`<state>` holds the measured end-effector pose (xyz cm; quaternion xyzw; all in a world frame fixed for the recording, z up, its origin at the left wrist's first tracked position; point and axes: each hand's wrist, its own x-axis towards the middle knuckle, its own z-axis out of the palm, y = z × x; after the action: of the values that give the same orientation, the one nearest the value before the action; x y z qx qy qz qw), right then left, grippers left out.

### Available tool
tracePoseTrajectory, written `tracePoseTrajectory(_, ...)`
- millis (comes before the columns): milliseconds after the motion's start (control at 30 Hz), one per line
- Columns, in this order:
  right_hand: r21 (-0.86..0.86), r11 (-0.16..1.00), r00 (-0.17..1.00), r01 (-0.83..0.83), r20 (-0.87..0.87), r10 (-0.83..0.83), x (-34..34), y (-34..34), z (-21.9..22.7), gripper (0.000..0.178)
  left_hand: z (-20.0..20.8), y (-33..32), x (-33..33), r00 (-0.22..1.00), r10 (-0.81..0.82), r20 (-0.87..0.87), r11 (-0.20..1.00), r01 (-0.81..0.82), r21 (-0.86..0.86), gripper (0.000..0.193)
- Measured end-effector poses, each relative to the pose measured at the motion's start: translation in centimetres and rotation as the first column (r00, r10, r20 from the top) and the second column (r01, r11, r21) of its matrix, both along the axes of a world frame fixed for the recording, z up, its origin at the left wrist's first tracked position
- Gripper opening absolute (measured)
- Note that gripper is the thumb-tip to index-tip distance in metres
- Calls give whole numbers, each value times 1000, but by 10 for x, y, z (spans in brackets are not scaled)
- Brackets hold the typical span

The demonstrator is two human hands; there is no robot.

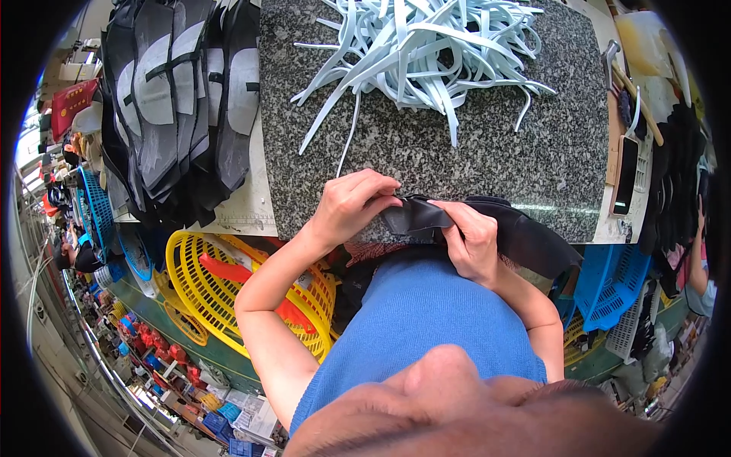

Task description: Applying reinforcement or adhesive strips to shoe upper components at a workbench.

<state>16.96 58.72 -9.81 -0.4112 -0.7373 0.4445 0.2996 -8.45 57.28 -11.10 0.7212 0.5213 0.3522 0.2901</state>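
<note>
Pinching a folded, flexible black sheet (420, 216) in left hand (355, 204) and right hand (474, 239), between them at the near edge of a speckled grey stone slab (548, 156). Open ahead, up to tangled, flat pale-blue strips (425, 55).

A speckled grey stone surface (457, 171) with pale margins, carrying strips, cut pieces and a few tools.
A loose, tangled heap of pale blue strips (426, 53) lies on the far middle, some ends straggling toward the near side. On the left margin, black pieces with grey patches (164, 99) lie overlapping in a thick pile. Along the right margin are a wooden-handled hammer (640, 101) and, nearer, a dark-screened phone (626, 177).
</note>
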Motion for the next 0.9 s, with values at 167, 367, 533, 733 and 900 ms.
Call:
tracePoseTrajectory(167, 76, 991, 992, -110, 64, 105, -1, 5, 6, 36, 8, 7, 0, 987, -98, -126, 992, 106, 60, 23)
tracePoseTrajectory(367, 163, 944, 943, -285, 226, 246, 0, 0, 2, 68, 9, 28, -12, 837, -285, -467, 899, 403, 173, 20)
tracePoseTrajectory(533, 237, 885, 837, -401, 486, 250, -8, -5, -1, 80, 6, 35, -20, 795, -191, -576, 835, 440, 331, 20)
tracePoseTrajectory(733, 303, 843, 774, -445, 603, 192, -11, -5, 2, 83, 17, 1, -6, 927, -201, -318, 904, 300, 304, 27)
tracePoseTrajectory(900, 294, 819, 710, -493, 679, 183, 32, -17, 13, 85, 12, -52, 24, 867, -191, -460, 965, 251, 72, 50)
